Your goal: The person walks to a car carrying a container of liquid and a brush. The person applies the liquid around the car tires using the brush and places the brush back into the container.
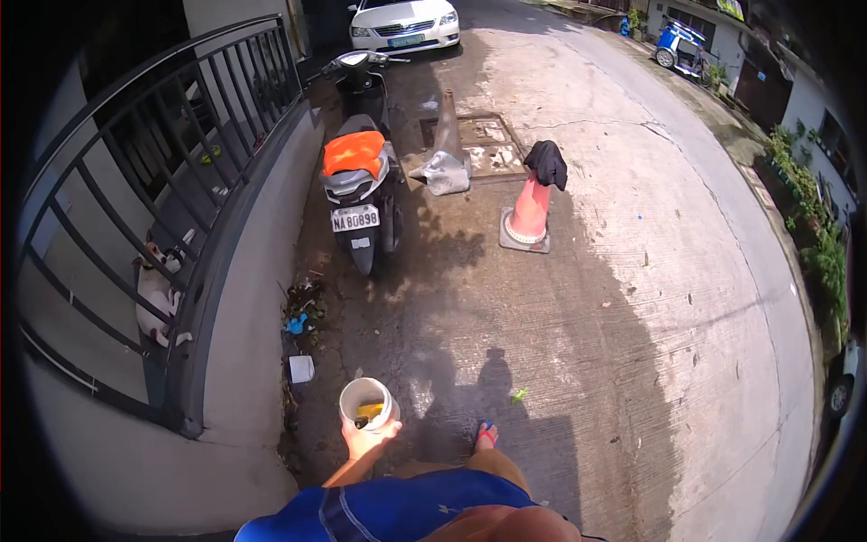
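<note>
My left hand (368,439) is closed around the lower side of a white plastic tub (390,408), held out in front of my blue clothing. Inside the tub lies something yellow (368,412) with a darker item beside it; I cannot make out their kind. My right hand does not show. Some bare skin (519,526) appears at the bottom edge, but no fingers are visible there. One foot in a flip-flop (487,435) stands on the concrete, to the right of the tub.
Ahead stands a parked scooter (363,194) with an orange cloth. An orange traffic cone (528,217) under black cloth and a dull cone (448,126) stand to its right. A white car (405,25) is behind. At left, a dog (158,294) lies behind the railing (81,199).
</note>
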Tool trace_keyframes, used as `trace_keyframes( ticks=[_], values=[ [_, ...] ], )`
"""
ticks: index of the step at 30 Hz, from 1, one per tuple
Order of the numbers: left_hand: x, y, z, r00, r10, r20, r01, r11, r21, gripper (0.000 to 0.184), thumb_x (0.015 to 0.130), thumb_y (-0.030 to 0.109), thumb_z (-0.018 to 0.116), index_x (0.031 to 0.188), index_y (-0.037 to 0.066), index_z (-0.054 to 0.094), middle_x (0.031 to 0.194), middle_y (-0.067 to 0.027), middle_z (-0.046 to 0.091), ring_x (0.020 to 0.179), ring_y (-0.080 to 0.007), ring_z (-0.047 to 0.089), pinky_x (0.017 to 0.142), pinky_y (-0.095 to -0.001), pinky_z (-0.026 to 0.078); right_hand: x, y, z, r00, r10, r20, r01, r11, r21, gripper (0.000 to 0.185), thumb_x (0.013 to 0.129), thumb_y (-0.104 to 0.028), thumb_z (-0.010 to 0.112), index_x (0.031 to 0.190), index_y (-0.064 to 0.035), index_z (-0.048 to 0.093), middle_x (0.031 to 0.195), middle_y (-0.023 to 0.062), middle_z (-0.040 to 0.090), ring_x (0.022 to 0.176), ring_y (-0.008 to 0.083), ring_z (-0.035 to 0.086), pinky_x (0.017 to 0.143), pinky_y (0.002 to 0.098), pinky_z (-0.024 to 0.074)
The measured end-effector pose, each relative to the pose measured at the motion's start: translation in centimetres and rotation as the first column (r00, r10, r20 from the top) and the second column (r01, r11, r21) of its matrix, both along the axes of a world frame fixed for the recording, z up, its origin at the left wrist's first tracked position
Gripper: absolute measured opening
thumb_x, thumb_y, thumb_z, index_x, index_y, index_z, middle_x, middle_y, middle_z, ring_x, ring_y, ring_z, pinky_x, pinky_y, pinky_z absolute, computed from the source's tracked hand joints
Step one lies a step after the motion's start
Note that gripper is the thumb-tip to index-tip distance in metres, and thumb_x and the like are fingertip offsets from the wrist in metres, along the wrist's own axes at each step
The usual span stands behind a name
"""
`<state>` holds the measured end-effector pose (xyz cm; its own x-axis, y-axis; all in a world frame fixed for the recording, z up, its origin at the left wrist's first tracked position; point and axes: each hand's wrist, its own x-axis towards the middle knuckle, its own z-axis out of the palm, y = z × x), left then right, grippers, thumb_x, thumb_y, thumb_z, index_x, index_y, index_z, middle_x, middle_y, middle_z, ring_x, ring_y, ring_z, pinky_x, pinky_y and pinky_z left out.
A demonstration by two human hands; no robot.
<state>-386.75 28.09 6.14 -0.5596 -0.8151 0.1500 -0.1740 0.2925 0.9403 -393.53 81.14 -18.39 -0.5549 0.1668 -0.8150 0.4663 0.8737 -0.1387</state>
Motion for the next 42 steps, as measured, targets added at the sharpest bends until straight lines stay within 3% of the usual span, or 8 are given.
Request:
trace_keyframes(
  ticks=[3, 7, 11, 17, 19, 29, 34, 42],
  values=[
    [-8.1, -4.3, -1.3, 0.998, 0.051, 0.032, -0.051, 0.999, -0.006, 0.092, 0.061, 0.030, 0.104, 0.135, 0.001, 0.058, 0.121, -0.0123, 0.072, 0.109, -0.0254, 0.072, 0.099, -0.0414, 0.058, -18.7, -3.2, 2.5, 0.984, -0.068, -0.162, 0.110, 0.958, 0.265, 0.041, 0.098, -0.019, 0.066, 0.135, -0.0023, 0.069, 0.139, 0.0204, 0.070, 0.122, 0.0353, 0.070, 0.107, 0.0405, 0.0534],
    [-20.2, -13.3, -0.3, 0.995, 0.042, 0.093, -0.054, 0.991, 0.125, 0.063, 0.069, 0.018, 0.099, 0.121, 0.000, 0.069, 0.116, -0.0099, 0.075, 0.104, -0.0238, 0.073, 0.097, -0.0412, 0.058, -51.8, -16.9, 1.6, 0.739, -0.472, -0.481, 0.169, 0.821, -0.545, 0.023, 0.095, -0.010, 0.068, 0.115, 0.0008, 0.071, 0.085, 0.0091, 0.070, 0.067, 0.0179, 0.066, 0.059, 0.0351, 0.0543],
    [-37.0, -25.4, 3.0, 0.990, 0.107, -0.088, -0.105, 0.994, 0.031, 0.057, 0.073, 0.006, 0.095, 0.124, -0.001, 0.070, 0.121, -0.0109, 0.075, 0.109, -0.0244, 0.072, 0.101, -0.0416, 0.056, -74.9, -36.0, 3.6, 0.617, -0.369, -0.695, -0.231, 0.759, -0.608, 0.021, 0.100, -0.004, 0.068, 0.119, 0.0030, 0.067, 0.093, 0.0032, 0.070, 0.083, 0.0131, 0.066, 0.071, 0.0301, 0.0563],
    [-61.9, -48.9, 7.0, 0.953, 0.168, -0.253, -0.209, 0.967, -0.147, 0.044, 0.080, 0.009, 0.093, 0.116, -0.004, 0.073, 0.116, -0.0121, 0.076, 0.104, -0.0230, 0.073, 0.098, -0.0399, 0.056, -80.3, -56.1, 2.0, 0.931, -0.293, -0.216, 0.018, 0.630, -0.776, 0.019, 0.099, -0.007, 0.072, 0.114, 0.0045, 0.070, 0.096, 0.0071, 0.075, 0.079, 0.0144, 0.068, 0.070, 0.0306, 0.0569],
    [-69.6, -56.1, 8.4, 0.912, 0.270, -0.310, -0.335, 0.925, -0.180, 0.042, 0.077, 0.006, 0.094, 0.113, -0.005, 0.074, 0.111, -0.0121, 0.077, 0.100, -0.0245, 0.073, 0.095, -0.0410, 0.057, -82.1, -59.9, -1.7, 0.900, 0.036, -0.434, -0.269, 0.831, -0.488, 0.017, 0.096, -0.006, 0.073, 0.110, 0.0038, 0.072, 0.090, 0.0081, 0.075, 0.074, 0.0149, 0.068, 0.066, 0.0318, 0.0566],
    [-93.1, -82.9, -1.6, 0.823, 0.506, -0.259, -0.563, 0.788, -0.251, 0.076, 0.087, 0.005, 0.086, 0.149, -0.006, 0.044, 0.143, -0.0190, 0.058, 0.126, -0.0314, 0.063, 0.109, -0.0430, 0.055, -109.9, -83.2, -13.9, 0.996, 0.074, -0.040, -0.084, 0.889, -0.451, 0.023, 0.098, -0.020, 0.071, 0.102, 0.0021, 0.076, 0.082, 0.0073, 0.074, 0.068, 0.0155, 0.067, 0.062, 0.0325, 0.0551],
    [-90.4, -86.5, -5.2, 0.662, 0.749, -0.037, -0.744, 0.650, -0.153, 0.079, 0.101, 0.036, 0.072, 0.157, -0.008, 0.036, 0.152, -0.0225, 0.050, 0.136, -0.0367, 0.057, 0.106, -0.0582, 0.058, -133.9, -99.0, -31.0, 0.667, 0.663, -0.341, -0.720, 0.690, -0.067, 0.038, 0.092, -0.037, 0.072, 0.109, -0.0053, 0.082, 0.103, 0.0200, 0.080, 0.103, 0.0380, 0.077, 0.092, 0.0443, 0.0594],
    [-87.9, -88.7, -4.1, 0.437, 0.887, 0.150, -0.833, 0.462, -0.303, 0.069, 0.104, 0.034, 0.068, 0.137, -0.025, 0.052, 0.135, -0.0302, 0.064, 0.122, -0.0370, 0.066, 0.106, -0.0475, 0.058, -150.0, -115.5, -36.0, 0.914, -0.367, -0.173, 0.246, 0.840, -0.483, 0.075, 0.094, -0.044, 0.080, 0.145, 0.0076, 0.059, 0.132, 0.0203, 0.070, 0.107, 0.0240, 0.067, 0.083, 0.0358, 0.0526]
  ],
)
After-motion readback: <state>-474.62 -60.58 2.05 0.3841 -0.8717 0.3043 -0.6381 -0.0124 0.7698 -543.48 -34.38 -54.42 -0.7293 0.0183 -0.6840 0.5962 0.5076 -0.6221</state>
